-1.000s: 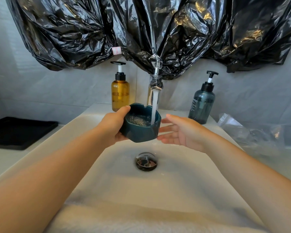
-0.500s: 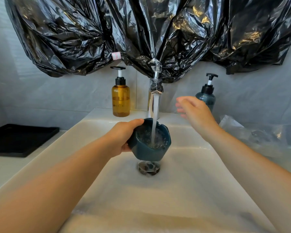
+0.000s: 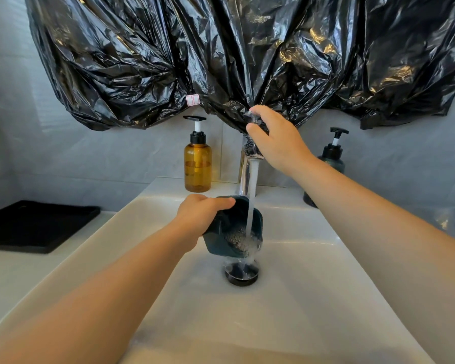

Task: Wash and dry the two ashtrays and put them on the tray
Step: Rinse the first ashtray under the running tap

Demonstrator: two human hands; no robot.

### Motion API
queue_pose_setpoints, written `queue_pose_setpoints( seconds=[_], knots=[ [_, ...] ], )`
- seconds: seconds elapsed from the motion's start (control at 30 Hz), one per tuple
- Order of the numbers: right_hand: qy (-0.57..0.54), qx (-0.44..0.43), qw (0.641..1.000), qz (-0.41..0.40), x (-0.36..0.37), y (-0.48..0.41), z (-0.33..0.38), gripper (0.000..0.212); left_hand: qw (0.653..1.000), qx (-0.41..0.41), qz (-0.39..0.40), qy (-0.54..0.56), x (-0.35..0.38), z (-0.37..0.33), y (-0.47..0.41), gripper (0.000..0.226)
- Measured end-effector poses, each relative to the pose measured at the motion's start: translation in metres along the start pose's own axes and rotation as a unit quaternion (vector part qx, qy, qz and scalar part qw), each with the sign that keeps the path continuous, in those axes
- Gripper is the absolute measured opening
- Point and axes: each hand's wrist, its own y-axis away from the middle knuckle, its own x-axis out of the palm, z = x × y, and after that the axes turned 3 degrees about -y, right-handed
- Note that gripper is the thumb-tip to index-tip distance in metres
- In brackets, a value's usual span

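Over the sink point(image 3: 132, 258), just above the drain point(image 3: 241, 275), the left hand point(image 3: 199, 219) holds a dark teal ashtray point(image 3: 221, 243) steeply tilted, its hollow facing out and down, under the running water point(image 3: 252, 195). The thumb lies across the upper rim and the fingers curl round the wall behind, mostly out of sight. The stream strikes the inside and spills over the lower edge toward the drain. The ashtray looks thick-walled and glazed, so I would judge it stiff, fairly heavy for its size, slick when wet, and liable to chip if it dropped on the basin. The rim seems the surest place to take hold, thumb over the top and fingers under the wall, much as it is held now. The right hand point(image 3: 276, 145) is up at the top of the tap point(image 3: 244, 174), fingers curled round its lever, well above the ashtray and apart from it. Off to the left on the counter point(image 3: 11, 279) lies the black tray point(image 3: 37, 227), well apart from both hands. A second ashtray I cannot pick out.
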Motion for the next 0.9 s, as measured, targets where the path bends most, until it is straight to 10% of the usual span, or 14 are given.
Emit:
queue_pose_setpoints(
  seconds=[0.43,0.73,0.9],
  knots=[
    [0.014,0.046,0.998,0.043,-0.022,0.078,-0.012,0.055,0.962,0.203,-0.082,-0.164,-0.004,0.0,0.015,0.049],
    [0.036,0.117,0.991,0.052,-0.067,0.134,-0.006,0.055,0.759,0.442,-0.148,-0.455,0.012,0.0,0.053,0.059],
    [0.033,0.137,0.988,0.069,-0.084,0.153,0.002,0.056,0.81,0.406,-0.166,-0.389,0.013,-0.011,0.079,0.054]
  ],
)
